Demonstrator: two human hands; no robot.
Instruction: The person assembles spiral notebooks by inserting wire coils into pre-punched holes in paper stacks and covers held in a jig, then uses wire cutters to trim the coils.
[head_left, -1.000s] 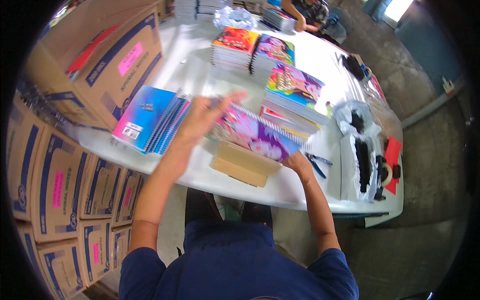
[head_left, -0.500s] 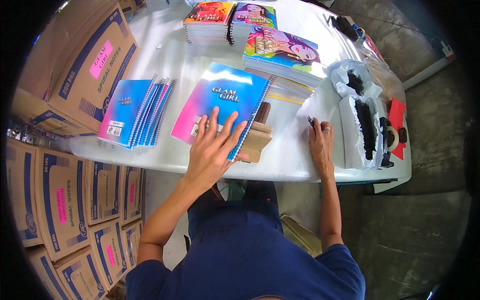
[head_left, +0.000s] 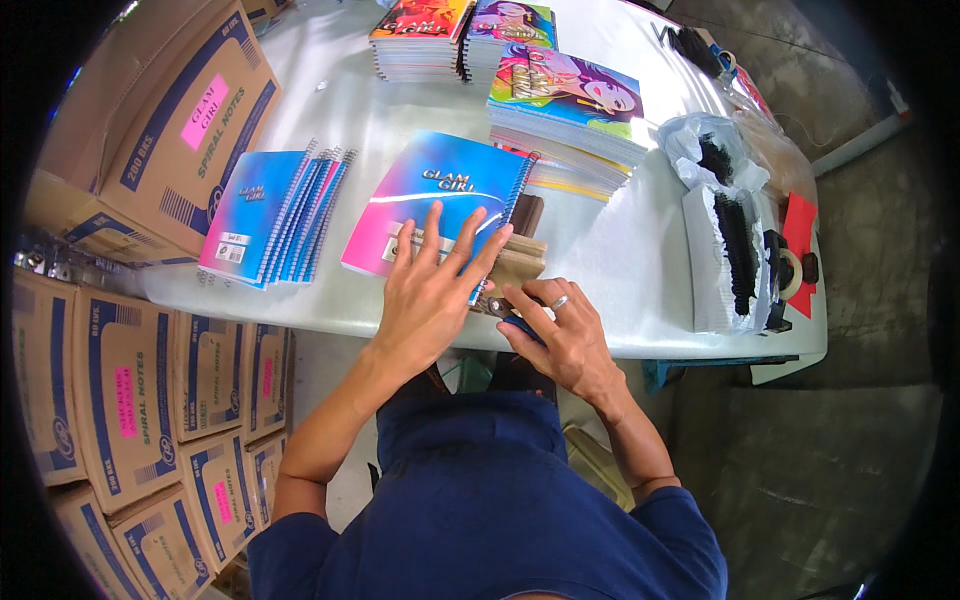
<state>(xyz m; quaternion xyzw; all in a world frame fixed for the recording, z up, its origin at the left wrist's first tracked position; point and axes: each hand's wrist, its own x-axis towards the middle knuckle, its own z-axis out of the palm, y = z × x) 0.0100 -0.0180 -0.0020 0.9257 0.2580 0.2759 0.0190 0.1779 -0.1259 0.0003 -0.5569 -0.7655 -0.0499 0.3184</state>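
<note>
I see blue-pink notebook (head_left: 450, 165) overlapping tan block (head_left: 520, 262) from its left; left hand (head_left: 430, 295) flat on cover, fingers apart; right hand (head_left: 568, 342) clamped on pliers (head_left: 498, 307), block's near side.

Table (head_left: 625, 295), front edge at the person. Spiral notebook (head_left: 430, 180) lies near mid front edge; left hand (head_left: 430, 285) on it. Wooden block (head_left: 520, 262) along notebook's right side, overlap unclear. Right hand (head_left: 565, 335) at front edge, pliers (head_left: 511, 316) in it, by the notebook's near right corner. Left of the notebook: notebook pile (head_left: 240, 205); beyond that, at left edge, large carton (head_left: 160, 150). Stacked cartons (head_left: 130, 395) below front left corner. Behind the block: notebook stack (head_left: 570, 85); farther back, two stacks (head_left: 415, 45) side by side. Toward front right corner: box (head_left: 705, 285), tape roll (head_left: 788, 273) between it and right edge.
</note>
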